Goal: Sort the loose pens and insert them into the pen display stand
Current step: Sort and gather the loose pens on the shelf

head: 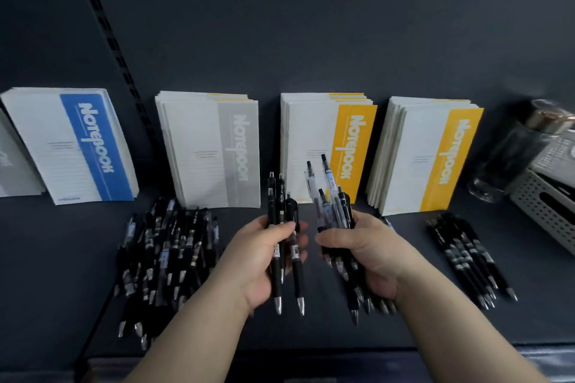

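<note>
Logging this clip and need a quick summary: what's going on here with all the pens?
A person is sorting pens at a dark shelf. The left hand grips a few black pens; the right hand grips a mixed bunch, some clear-barrelled. A loose pile lies on the left of the shelf, a neat row of black pens on the right. Notebooks stand behind. No display stand is plainly in view.
</note>
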